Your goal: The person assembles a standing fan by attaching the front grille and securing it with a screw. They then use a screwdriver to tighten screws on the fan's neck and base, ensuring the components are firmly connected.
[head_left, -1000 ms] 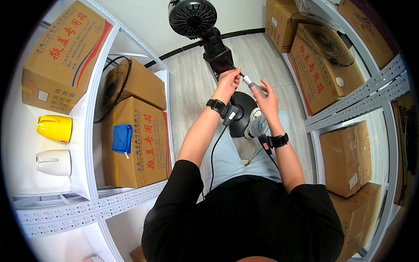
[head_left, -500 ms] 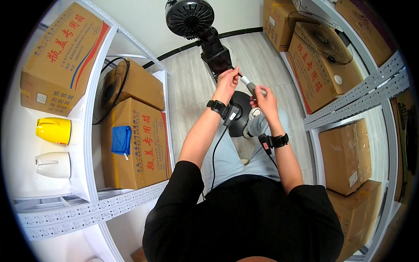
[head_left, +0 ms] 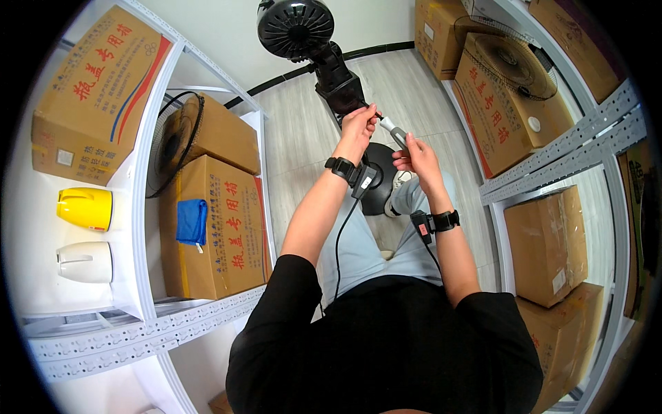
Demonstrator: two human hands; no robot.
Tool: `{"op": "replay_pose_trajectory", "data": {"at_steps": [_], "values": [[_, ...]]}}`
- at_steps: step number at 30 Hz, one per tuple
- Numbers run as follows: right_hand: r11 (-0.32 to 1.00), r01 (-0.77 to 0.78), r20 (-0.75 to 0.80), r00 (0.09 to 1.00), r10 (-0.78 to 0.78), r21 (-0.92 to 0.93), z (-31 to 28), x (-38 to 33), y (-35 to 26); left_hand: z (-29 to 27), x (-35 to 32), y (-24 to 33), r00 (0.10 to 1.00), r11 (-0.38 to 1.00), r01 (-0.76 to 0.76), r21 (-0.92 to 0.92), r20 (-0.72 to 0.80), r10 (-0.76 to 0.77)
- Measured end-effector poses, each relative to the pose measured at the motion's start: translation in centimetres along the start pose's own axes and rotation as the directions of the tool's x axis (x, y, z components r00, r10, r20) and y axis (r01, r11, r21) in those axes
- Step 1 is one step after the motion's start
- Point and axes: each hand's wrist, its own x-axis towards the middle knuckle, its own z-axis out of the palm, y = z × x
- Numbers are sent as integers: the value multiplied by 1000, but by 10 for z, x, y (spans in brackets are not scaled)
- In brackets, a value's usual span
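A black fan stand (head_left: 341, 90) without its grille rises in front of me, its round motor head (head_left: 296, 31) at the top and its round base (head_left: 378, 196) on the floor. My left hand (head_left: 357, 130) is closed at the lower end of the stand's black housing, fingers pinched together; what lies between them is hidden. In my right hand (head_left: 419, 159), thumb and fingers hold the grey handle of a screwdriver (head_left: 397, 133) with a white collar. The tool tilts up to the left, its dark tip beside my left fingertips.
On the left shelf (head_left: 141, 241) are cardboard boxes (head_left: 214, 228), a fan grille (head_left: 172, 145), a blue cloth (head_left: 192, 221), a yellow jug (head_left: 84, 208) and a white jug (head_left: 84, 262). The right shelf (head_left: 552, 172) carries more boxes and another grille (head_left: 507, 58). Cables hang from my wrist straps.
My right fingers have shifted on the screwdriver handle and look looser around it. The screwdriver has moved up slightly. My left hand stays almost in place at the stand.
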Motion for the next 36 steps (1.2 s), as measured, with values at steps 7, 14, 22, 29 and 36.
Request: {"op": "replay_pose_trajectory", "data": {"at_steps": [7,14,22,29,36], "values": [[493,552,89,721,-687,-673,4,-7,3,8,-7,-3,998,1000,31,-2,-52,-31],[1000,16,-25,1000,-16,21,-2,-1,3,-3,-1,0,996,993,84,-86,31,-82],[501,616,115,692,-713,-608,-7,7,21,4,-10,-1,997,997,71,-32,2,-71],[994,13,66,998,-20,104,-5,0,4,-6,-5,-2,996,993,69,-101,57,-63],[910,376,-9,924,-383,-175,-5,-1,13,3,-7,-1,999,999,34,7,-8,-34]]}}
